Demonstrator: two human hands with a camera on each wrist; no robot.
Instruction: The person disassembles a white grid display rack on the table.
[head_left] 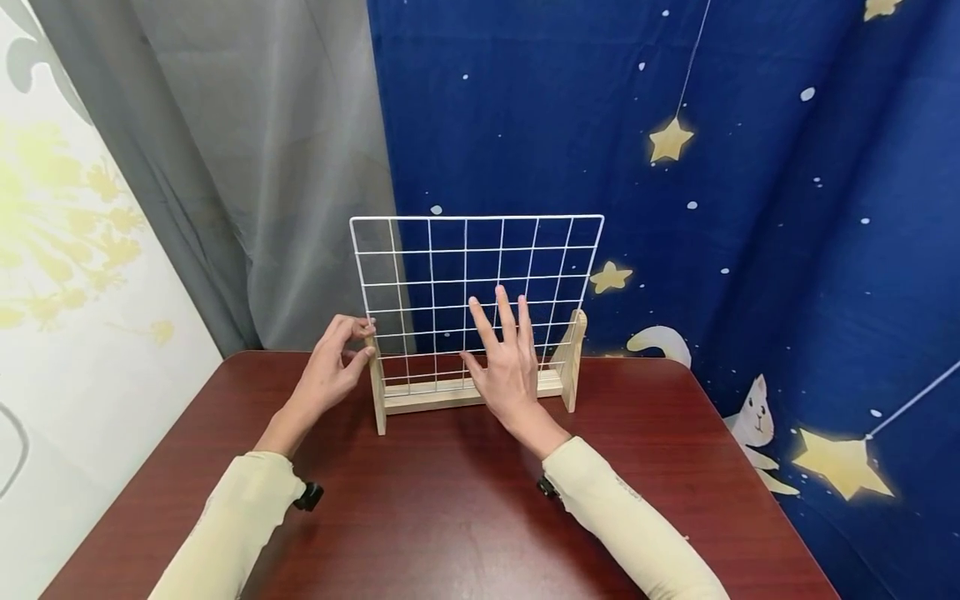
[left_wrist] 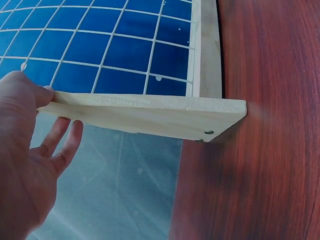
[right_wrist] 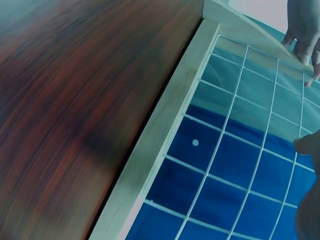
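Observation:
A white wire grid panel [head_left: 477, 218] stands upright in a pale wooden stand [head_left: 435, 402], its lower edge along the stand's crossbar. My left hand [head_left: 327, 371] pinches the upper end of the stand's left side piece [left_wrist: 165, 116] between thumb and fingers, beside the grid's left edge. Two small metal screw heads [left_wrist: 209, 132] show low on that piece. In front of the grid, right of its middle, my right hand [head_left: 510, 375] is spread with straight fingers that overlap the wires. Only part of the right hand [right_wrist: 311, 200] enters the right wrist view.
The stand rests near the back edge of a dark red wooden table [head_left: 450, 517]. Behind it hang a grey curtain [head_left: 277, 167] and a blue curtain [head_left: 525, 108] printed with stars. A white patterned surface [head_left: 67, 275] lies to the left.

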